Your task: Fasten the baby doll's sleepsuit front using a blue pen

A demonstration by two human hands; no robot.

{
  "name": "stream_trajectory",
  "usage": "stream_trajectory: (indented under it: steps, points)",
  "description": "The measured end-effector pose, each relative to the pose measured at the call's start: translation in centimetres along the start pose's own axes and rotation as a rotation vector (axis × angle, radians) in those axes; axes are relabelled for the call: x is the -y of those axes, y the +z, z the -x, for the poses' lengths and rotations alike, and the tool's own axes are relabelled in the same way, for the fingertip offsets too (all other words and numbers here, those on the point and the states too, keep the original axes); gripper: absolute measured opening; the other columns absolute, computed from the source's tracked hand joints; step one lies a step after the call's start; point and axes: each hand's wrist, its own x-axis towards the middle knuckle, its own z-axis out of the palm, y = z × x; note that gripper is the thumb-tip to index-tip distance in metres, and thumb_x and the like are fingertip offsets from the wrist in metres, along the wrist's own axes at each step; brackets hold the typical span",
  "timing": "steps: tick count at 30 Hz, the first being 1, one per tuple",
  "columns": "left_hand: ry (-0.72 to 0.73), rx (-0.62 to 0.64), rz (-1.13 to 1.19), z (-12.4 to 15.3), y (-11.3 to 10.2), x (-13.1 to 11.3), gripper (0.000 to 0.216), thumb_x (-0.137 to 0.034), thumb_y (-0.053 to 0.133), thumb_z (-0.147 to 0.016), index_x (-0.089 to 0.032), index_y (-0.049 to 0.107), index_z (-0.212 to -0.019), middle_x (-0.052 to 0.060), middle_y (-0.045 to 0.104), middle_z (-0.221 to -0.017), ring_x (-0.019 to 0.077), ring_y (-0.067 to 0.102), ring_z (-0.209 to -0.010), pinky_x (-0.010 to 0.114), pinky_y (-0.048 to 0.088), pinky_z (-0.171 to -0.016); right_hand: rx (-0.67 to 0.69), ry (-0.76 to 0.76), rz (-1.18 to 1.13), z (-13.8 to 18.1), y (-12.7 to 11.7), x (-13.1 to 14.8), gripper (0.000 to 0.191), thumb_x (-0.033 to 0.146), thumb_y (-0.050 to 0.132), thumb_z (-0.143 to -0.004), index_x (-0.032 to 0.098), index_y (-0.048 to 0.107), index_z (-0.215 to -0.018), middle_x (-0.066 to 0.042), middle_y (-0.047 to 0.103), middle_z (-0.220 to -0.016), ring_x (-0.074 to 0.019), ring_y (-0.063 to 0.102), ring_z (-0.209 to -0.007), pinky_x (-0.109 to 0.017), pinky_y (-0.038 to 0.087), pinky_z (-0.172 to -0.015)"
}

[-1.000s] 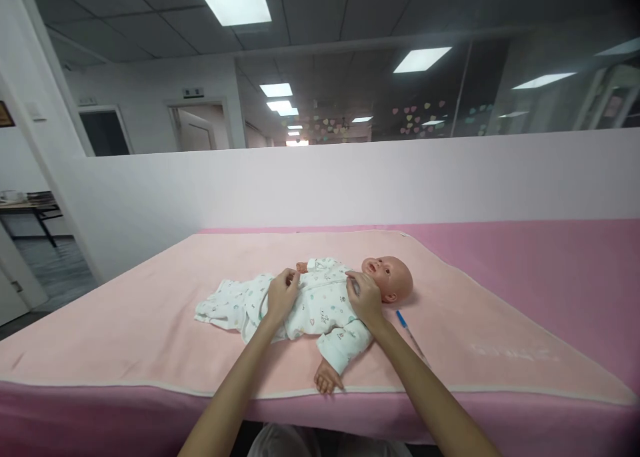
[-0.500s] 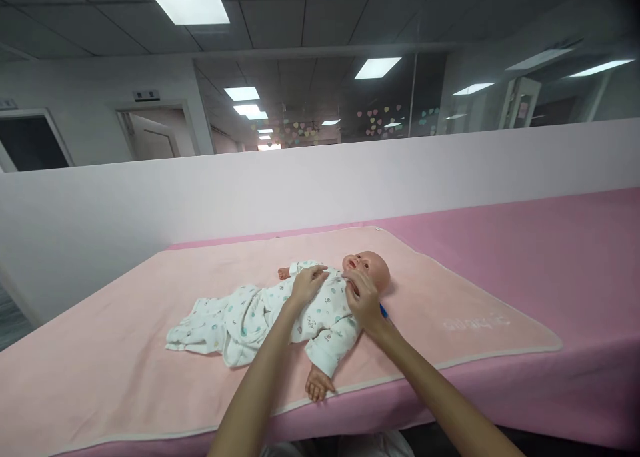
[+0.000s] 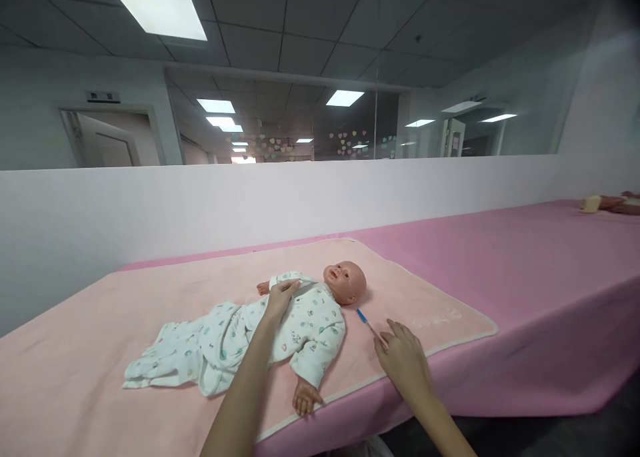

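Note:
A baby doll (image 3: 345,281) in a white patterned sleepsuit (image 3: 300,324) lies on its back on a light pink blanket (image 3: 150,297). My left hand (image 3: 281,294) rests on the doll's far shoulder, fingers pinched on the sleepsuit fabric. My right hand (image 3: 403,354) lies on the blanket to the right of the doll, fingers slightly apart, fingertips touching the near end of a thin blue-tipped stick (image 3: 367,324) that lies beside the doll's head.
The blanket covers a long table with a darker pink cover (image 3: 525,270). A white partition wall (image 3: 300,197) runs behind it. Another doll (image 3: 613,202) lies at the table's far right end. The table's front edge is near my arms.
My right hand left the doll's collar and moved right and toward me, down to the blue-tipped stick. My left hand slid up to the doll's far shoulder. The view swung right.

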Motion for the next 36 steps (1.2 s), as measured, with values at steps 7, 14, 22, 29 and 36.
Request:
stream_trajectory:
  steps: [7,14,22,29,36]
  points:
    - [-0.108,-0.061,0.207,-0.1,-0.5,-0.1,0.031,-0.038,0.062,-0.065,-0.016,0.065,-0.087,0.007,0.066,-0.092,0.0164,0.058,-0.094,0.026,0.044,-0.082,-0.104,0.054,-0.053,0.0,-1.0,0.1,0.021,0.02,0.043,-0.078,0.017,0.062,-0.07,-0.01,0.064,-0.083,-0.022,0.056,-0.074,-0.035,0.04,-0.066]
    - [-0.086,-0.065,0.192,-0.1,-0.4,0.0,0.03,-0.039,0.061,-0.065,-0.016,0.066,-0.085,0.007,0.066,-0.09,0.018,0.057,-0.095,0.028,0.044,-0.082,-0.282,0.184,-0.404,-3.1,-4.4,4.0,0.023,0.029,0.038,-0.085,0.016,0.057,-0.088,-0.008,0.063,-0.081,-0.0178,0.056,-0.071,-0.028,0.041,-0.064]
    - [-0.106,-0.038,0.274,-0.2,-0.4,-0.1,0.036,-0.039,0.065,-0.061,-0.013,0.065,-0.086,0.008,0.066,-0.086,0.018,0.059,-0.088,0.028,0.044,-0.079,-0.077,-0.104,-0.449,-10.0,-1.9,9.5,0.029,0.02,0.032,-0.086,0.017,0.06,-0.081,-0.007,0.062,-0.082,-0.0165,0.056,-0.08,-0.027,0.041,-0.07]
    - [-0.071,-0.034,0.242,-0.3,-0.5,0.2,0.038,-0.039,0.063,-0.063,-0.012,0.064,-0.089,0.007,0.066,-0.081,0.0181,0.059,-0.084,0.03,0.042,-0.082,0.321,-0.182,-0.245,-13.6,2.2,13.7,0.024,0.008,0.038,-0.08,0.013,0.06,-0.075,-0.009,0.062,-0.077,-0.0166,0.057,-0.07,-0.024,0.038,-0.058]
    - [0.0,-0.181,-0.298,-1.9,-0.6,1.7,0.03,-0.023,0.042,-0.077,-0.011,0.056,-0.101,0.008,0.062,-0.085,0.0164,0.058,-0.08,0.03,0.042,-0.077,0.376,-0.228,-0.25,-13.1,3.2,15.0,0.025,0.002,0.038,-0.077,0.012,0.06,-0.079,-0.012,0.062,-0.085,-0.0188,0.057,-0.08,-0.025,0.039,-0.064]
